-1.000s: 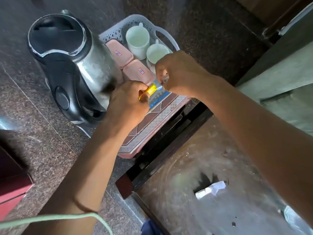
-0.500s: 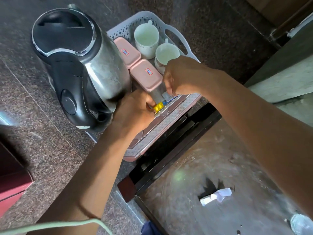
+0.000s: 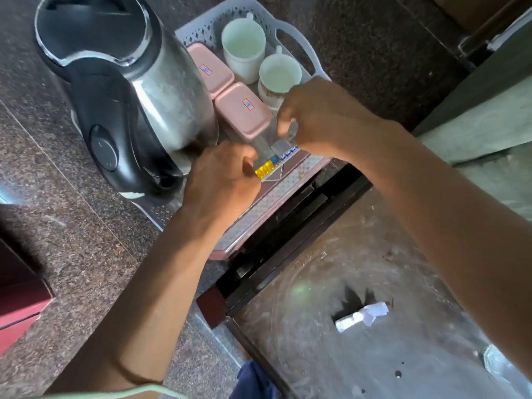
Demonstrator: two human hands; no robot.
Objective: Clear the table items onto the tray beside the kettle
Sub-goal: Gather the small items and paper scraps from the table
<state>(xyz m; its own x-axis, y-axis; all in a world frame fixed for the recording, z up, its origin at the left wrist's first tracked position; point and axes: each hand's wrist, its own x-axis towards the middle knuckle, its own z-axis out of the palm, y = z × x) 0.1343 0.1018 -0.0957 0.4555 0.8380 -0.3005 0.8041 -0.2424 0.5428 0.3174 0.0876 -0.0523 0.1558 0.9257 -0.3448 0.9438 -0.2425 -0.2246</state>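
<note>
Two bare hands are recorded over the tray, with the kettle (image 3: 121,90) taken as landmark.

Kettle: steel body, black lid and handle, upright on a dark speckled counter (image 3: 66,240).

Tray (image 3: 288,185): patterned, pink-edged, just beside the kettle on its right, partly hidden by the hands.

White basket (image 3: 290,33): lattice-walled, behind the tray and right of the kettle. Two pale cups (image 3: 243,46) and two pink lidded boxes (image 3: 244,113) are held in it; the boxes lie nearest the kettle.

Left hand (image 3: 221,180): at the kettle's base, over the tray, fingers curled closed on the yellow end of a small packet (image 3: 266,169).

Right hand (image 3: 319,116): further right of the kettle, fingers pinched on the silver-and-blue end of the sachet strip (image 3: 283,146). Whether packet and strip are one piece cannot be told; both are held low over the tray, and contact with it cannot be told.

Crumpled white paper (image 3: 361,316): well apart from the kettle, on the lower table surface (image 3: 331,283).
</note>
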